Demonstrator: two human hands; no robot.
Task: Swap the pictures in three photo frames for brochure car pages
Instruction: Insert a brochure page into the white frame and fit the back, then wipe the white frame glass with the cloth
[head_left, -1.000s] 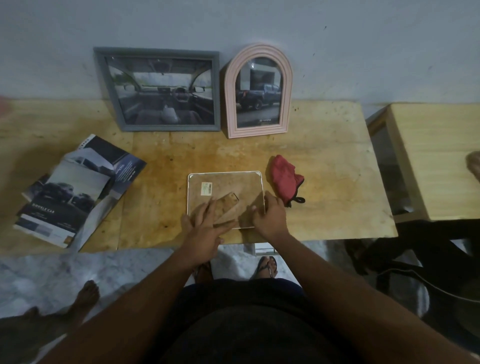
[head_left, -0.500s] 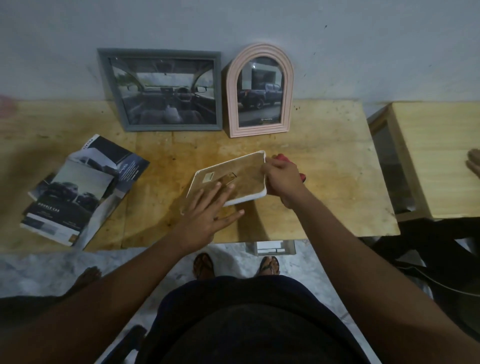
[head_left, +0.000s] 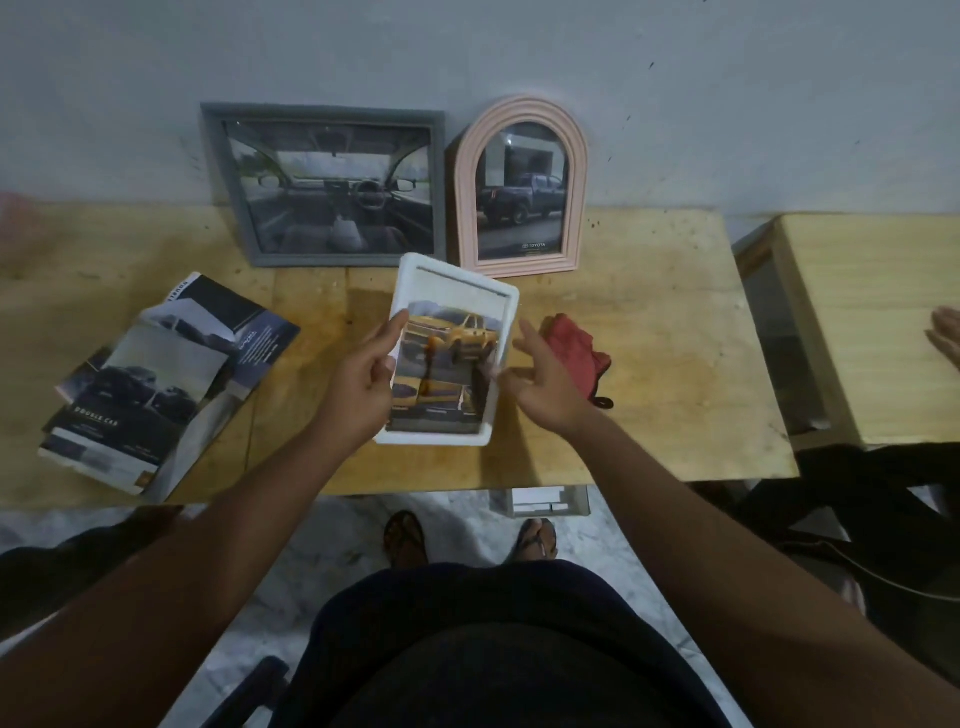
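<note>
A white frame with a yellow car picture faces up at me above the middle of the wooden table. My left hand grips its left edge, thumb on the front. My right hand sits at its right edge with fingers spread, fingertips touching the rim. A grey frame showing a car interior and a pink arched frame showing a dark pickup lean against the wall. Car brochures lie in a loose pile at the table's left.
A red cloth lies just right of my right hand. A second wooden table stands at the right, with another person's hand on it. My sandalled feet are on the marble floor below the table edge.
The white frame lay face down on the table, was tilted up, and is now turned over with its picture side toward me. My right hand has loosened to spread fingers.
</note>
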